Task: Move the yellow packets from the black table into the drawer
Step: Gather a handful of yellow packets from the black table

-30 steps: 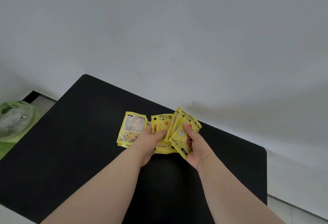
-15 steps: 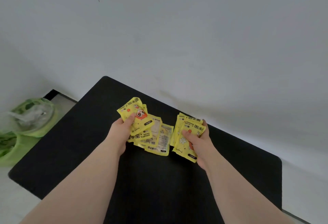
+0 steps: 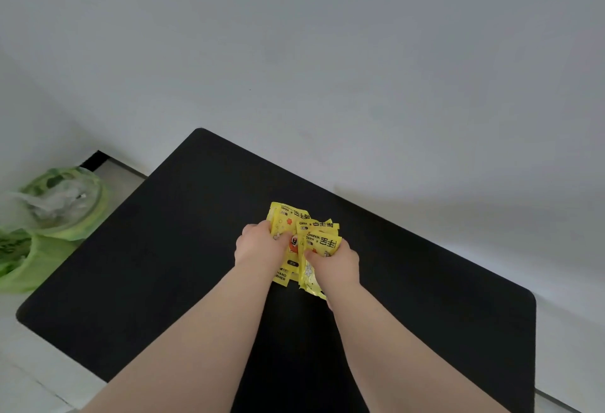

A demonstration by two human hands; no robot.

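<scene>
Two bare forearms enter from the lower edge of the head view, one on each side. No sleeves, gloves, watch, rings or bands are visible on either arm. The left hand (image 3: 258,245) and right hand (image 3: 335,265) are uncovered. Fingernail detail is too small to tell.

- Bare hands: 2, the left hand (image 3: 262,246) and the right hand (image 3: 334,263), both closed around one bunch.
- Glossy yellow printed foil packets (image 3: 322,242): at least 3 separate ones visible in the bunch; overlap hides the exact total.
- Flat matte black table (image 3: 157,249) with rounded corners: 1.
- Crumpled translucent green plastic bags (image 3: 65,206) on the floor at left: 2.
</scene>
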